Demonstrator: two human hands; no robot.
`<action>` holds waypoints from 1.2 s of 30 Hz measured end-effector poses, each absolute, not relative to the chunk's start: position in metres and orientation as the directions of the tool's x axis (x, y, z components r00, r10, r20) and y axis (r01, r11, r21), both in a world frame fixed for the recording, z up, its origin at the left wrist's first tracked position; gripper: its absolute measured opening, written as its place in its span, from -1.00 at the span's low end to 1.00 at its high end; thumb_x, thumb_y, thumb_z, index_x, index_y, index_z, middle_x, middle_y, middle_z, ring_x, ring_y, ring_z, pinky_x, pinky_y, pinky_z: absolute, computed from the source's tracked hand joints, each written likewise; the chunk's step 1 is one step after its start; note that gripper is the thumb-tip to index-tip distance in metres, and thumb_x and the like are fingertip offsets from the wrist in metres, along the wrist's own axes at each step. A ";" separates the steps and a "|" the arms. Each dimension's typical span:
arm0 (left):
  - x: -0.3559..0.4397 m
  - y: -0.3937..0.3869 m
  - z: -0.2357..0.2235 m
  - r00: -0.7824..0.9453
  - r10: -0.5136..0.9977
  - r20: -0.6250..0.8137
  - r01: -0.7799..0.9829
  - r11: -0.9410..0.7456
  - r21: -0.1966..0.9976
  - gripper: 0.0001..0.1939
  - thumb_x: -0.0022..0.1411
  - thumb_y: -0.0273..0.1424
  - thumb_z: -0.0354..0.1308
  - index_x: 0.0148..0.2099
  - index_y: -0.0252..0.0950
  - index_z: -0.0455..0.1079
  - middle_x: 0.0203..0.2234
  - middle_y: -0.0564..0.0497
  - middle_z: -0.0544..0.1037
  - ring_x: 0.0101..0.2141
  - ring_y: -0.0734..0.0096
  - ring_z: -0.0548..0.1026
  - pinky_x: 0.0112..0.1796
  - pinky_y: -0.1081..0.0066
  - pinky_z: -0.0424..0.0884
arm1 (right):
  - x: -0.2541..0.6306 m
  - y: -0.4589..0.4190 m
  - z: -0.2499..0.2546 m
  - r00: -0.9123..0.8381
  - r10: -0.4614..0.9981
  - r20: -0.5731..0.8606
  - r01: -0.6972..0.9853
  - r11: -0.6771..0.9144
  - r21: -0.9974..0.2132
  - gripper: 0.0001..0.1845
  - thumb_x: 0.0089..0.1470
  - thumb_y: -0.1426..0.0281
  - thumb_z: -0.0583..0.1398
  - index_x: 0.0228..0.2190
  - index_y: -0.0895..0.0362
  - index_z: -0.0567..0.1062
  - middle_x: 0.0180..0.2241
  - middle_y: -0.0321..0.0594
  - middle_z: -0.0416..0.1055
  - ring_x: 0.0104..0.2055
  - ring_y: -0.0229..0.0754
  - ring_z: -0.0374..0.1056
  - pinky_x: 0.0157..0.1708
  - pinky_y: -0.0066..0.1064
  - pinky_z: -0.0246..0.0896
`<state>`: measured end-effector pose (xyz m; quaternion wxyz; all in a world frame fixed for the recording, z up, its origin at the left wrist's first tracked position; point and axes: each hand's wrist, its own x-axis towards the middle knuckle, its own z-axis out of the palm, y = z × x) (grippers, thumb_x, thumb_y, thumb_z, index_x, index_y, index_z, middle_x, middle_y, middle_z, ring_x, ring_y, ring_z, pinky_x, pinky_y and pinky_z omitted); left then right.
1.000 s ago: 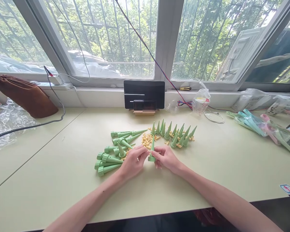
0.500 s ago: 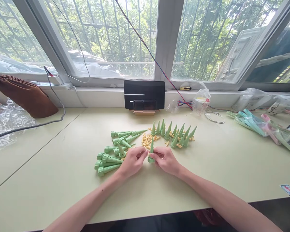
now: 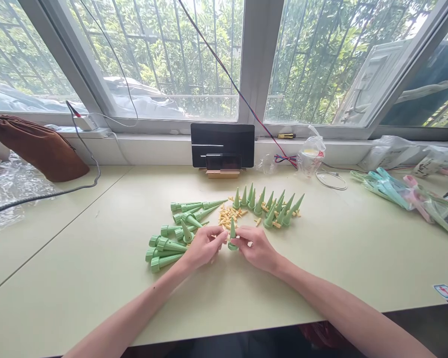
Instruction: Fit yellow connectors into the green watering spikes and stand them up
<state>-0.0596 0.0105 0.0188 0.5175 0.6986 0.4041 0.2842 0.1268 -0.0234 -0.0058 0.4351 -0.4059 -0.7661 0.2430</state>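
My right hand (image 3: 257, 248) pinches a green plastic watering spike (image 3: 232, 234), which stands point up on its wide base. On the spike's left side, my left hand (image 3: 205, 246) has thumb and forefinger pinched together. A small yellow piece partly shows at those fingertips, close to the spike. Just beyond my hands lies a pile of small yellow valve-like pieces (image 3: 228, 215). Several loose green spikes (image 3: 168, 245) lie on their sides by my left hand, and one stands among them. Farther right, a group of upright green spikes (image 3: 280, 211) has yellow pieces at the bases.
A dark tablet (image 3: 223, 141) leans on a stand at the back of the pale table (image 3: 97, 278). A brown pouch (image 3: 41, 149) and a dark cable (image 3: 59, 194) are on the left. A bagged cup (image 3: 311, 155), white cable (image 3: 334, 182) and coloured bags (image 3: 392, 189) lie right.
The spike and my right fingers have shifted slightly left. My left hand stays beside the spike with its fingers still pinched, and the other spikes have not moved.
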 end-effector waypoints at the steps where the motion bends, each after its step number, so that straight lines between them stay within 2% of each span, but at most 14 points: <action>1: -0.059 0.011 0.019 0.513 0.858 -0.036 0.263 -0.117 0.958 -0.58 0.25 -0.09 0.08 -0.49 -0.30 0.29 -0.76 0.19 0.26 -0.81 0.62 0.18 -0.75 0.56 0.09 | 0.127 -0.024 -0.006 -0.292 0.836 0.465 0.415 0.548 -0.726 -0.73 0.29 0.35 0.09 -0.37 0.13 0.54 -0.51 -0.25 0.33 -0.47 -0.23 0.16 -0.44 -0.41 0.09; 5: -0.059 0.010 0.018 0.504 0.863 -0.029 0.267 -0.124 0.956 -0.59 0.26 -0.09 0.08 -0.49 -0.30 0.27 -0.75 0.20 0.25 -0.80 0.61 0.20 -0.75 0.56 0.11 | 0.127 -0.024 -0.007 -0.288 0.840 0.461 0.413 0.543 -0.732 -0.75 0.27 0.38 0.10 -0.38 0.13 0.54 -0.49 -0.23 0.34 -0.47 -0.23 0.18 -0.45 -0.42 0.10; 12: -0.058 0.008 0.016 0.481 0.872 0.091 0.349 -0.286 0.893 -0.62 0.32 -0.18 0.03 -0.48 -0.30 0.28 -0.77 0.20 0.20 -0.75 0.60 0.18 -0.68 0.54 0.11 | 0.125 -0.022 -0.009 -0.241 0.841 0.485 0.365 0.541 -0.757 -0.81 0.22 0.44 0.14 -0.43 0.15 0.50 -0.50 -0.27 0.29 -0.49 -0.27 0.16 -0.50 -0.45 0.08; 16: -0.059 0.009 0.013 0.471 0.858 0.205 0.379 -0.407 0.831 -0.61 0.34 -0.24 0.00 -0.51 -0.31 0.25 -0.71 0.17 0.19 -0.67 0.60 0.14 -0.62 0.52 0.06 | 0.125 -0.021 -0.010 -0.231 0.856 0.463 0.307 0.515 -0.800 -0.82 0.22 0.41 0.15 -0.42 0.14 0.50 -0.48 -0.26 0.32 -0.48 -0.27 0.22 -0.49 -0.45 0.15; 21: -0.060 0.011 0.008 0.481 0.819 0.312 0.404 -0.523 0.751 -0.61 0.37 -0.29 -0.01 -0.52 -0.31 0.21 -0.64 0.14 0.17 -0.58 0.56 0.11 -0.54 0.49 0.06 | 0.125 -0.022 -0.010 -0.214 0.920 0.329 0.220 0.374 -0.901 -0.70 0.23 0.26 0.17 -0.49 0.15 0.44 -0.55 -0.31 0.27 -0.58 -0.30 0.27 -0.57 -0.46 0.20; 26: -0.059 0.012 0.007 0.505 0.754 0.421 0.394 -0.635 0.665 -0.62 0.37 -0.36 0.00 -0.53 -0.30 0.14 -0.63 0.12 0.18 -0.53 0.52 0.15 -0.48 0.48 0.09 | 0.126 -0.021 -0.007 -0.247 0.961 0.122 0.061 0.141 -0.988 -0.59 0.19 0.10 0.17 -0.53 0.14 0.37 -0.70 -0.39 0.20 -0.69 -0.24 0.32 -0.73 -0.48 0.11; 31: -0.059 0.011 0.006 0.526 0.684 0.506 0.360 -0.718 0.596 -0.65 0.37 -0.43 0.00 -0.51 -0.30 0.18 -0.60 0.12 0.22 -0.53 0.52 0.16 -0.47 0.48 0.10 | 0.127 -0.018 -0.007 -0.331 0.944 0.000 -0.064 -0.022 -0.998 -0.54 0.15 0.04 0.19 -0.52 0.16 0.40 -0.73 -0.33 0.34 -0.73 -0.27 0.29 -0.75 -0.51 0.11; 36: -0.057 0.011 0.003 0.517 0.699 0.494 0.377 -0.704 0.602 -0.69 0.37 -0.43 0.01 -0.47 -0.30 0.24 -0.57 0.11 0.26 -0.52 0.52 0.20 -0.46 0.49 0.14 | 0.127 -0.017 -0.006 -0.323 0.946 -0.028 -0.100 -0.064 -0.993 -0.54 0.13 0.05 0.21 -0.52 0.19 0.43 -0.72 -0.32 0.36 -0.73 -0.32 0.27 -0.74 -0.53 0.12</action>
